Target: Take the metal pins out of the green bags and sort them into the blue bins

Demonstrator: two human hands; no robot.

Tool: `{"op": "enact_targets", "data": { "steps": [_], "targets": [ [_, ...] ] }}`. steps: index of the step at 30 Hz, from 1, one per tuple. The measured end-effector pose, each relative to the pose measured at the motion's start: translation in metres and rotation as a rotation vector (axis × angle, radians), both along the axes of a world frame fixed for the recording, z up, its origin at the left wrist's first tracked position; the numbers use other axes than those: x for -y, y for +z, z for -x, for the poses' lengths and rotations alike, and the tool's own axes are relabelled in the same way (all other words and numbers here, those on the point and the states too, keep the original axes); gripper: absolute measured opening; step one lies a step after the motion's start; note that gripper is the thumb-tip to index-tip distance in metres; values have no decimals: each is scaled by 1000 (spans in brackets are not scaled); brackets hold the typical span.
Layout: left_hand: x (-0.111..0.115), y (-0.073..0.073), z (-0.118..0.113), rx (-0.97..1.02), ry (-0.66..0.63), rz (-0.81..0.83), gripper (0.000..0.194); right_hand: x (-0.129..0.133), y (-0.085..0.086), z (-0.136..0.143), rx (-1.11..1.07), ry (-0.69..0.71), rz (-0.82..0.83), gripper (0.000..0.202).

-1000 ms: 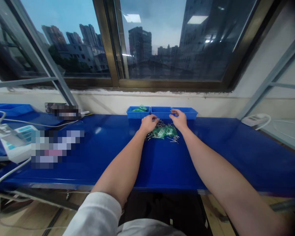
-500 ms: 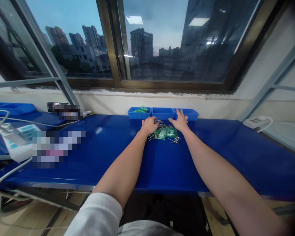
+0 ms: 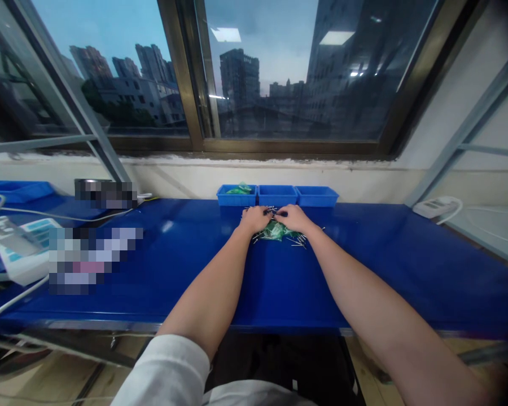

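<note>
A heap of thin metal pins point(image 3: 298, 241) lies on the blue table, with green plastic bags point(image 3: 274, 230) among them. At the heap's left side is my left hand point(image 3: 254, 219), its fingers curled down onto the pins; what they grip is too small to make out. My right hand point(image 3: 295, 217) rests at the heap's right and upper side, fingers bent together toward my left hand over small dark pieces. Behind the heap stand three blue bins: the left bin point(image 3: 237, 199) holds a green bag, beside the middle bin point(image 3: 277, 195) and the right bin point(image 3: 316, 197).
A white device with blue keys point(image 3: 31, 242) stands on the left of the table point(image 3: 186, 282), near cables and a blurred patch. A phone-like object point(image 3: 93, 190) and a blue tray point(image 3: 19, 192) are at the back left. A white power strip point(image 3: 436, 207) lies at the right.
My right hand has moved from the right bin's front edge down and left onto the heap, and its spread fingers have closed together. My left hand stays at the heap.
</note>
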State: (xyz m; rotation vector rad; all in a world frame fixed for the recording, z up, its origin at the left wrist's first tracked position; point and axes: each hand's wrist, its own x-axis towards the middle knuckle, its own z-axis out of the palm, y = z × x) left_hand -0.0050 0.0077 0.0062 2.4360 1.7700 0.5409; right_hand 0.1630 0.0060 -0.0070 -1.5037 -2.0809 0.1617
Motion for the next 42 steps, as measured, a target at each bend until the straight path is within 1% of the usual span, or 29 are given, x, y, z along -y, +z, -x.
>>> {"op": "enact_targets", "data": {
  "steps": [5,8,10,15,19,22,25,27,30,33,35,37,39,42],
  "targets": [
    [0,0,-1,-16,-8,-1,40,0,4,-1,-59,31,36,16],
    [-1,-1,0,-14,-10,-12,38,2,6,0,-80,69,25,13],
    [0,-1,0,-12,-17,-18,37,3,7,0,-88,71,11,11],
    [2,1,0,-25,-35,-8,35,3,6,0,-115,74,-7,9],
    [3,2,-1,-13,-46,-19,35,1,4,0,-94,84,-26,10],
    [4,1,-1,-10,-38,-30,34,1,4,1,-85,58,-80,13],
    [5,2,-2,-16,-48,-47,34,1,6,1,-105,24,-183,14],
    [6,3,-2,-10,-61,-83,33,1,8,1,-145,32,-233,14],
    [9,7,-3,24,-93,-149,31,3,11,4,-249,68,-225,15],
    [12,10,-5,62,-147,-175,32,3,13,7,-403,69,-192,14],
    [14,12,-6,81,-190,-177,31,1,12,9,-564,75,-129,14],
    [15,14,-7,103,-237,-171,29,-2,11,10,-756,109,-26,16],
    [15,14,-7,120,-262,-158,33,-5,10,10,-920,137,60,19],
    [14,14,-7,123,-252,-147,36,-8,10,8,-1015,123,93,23]
  ]
}}
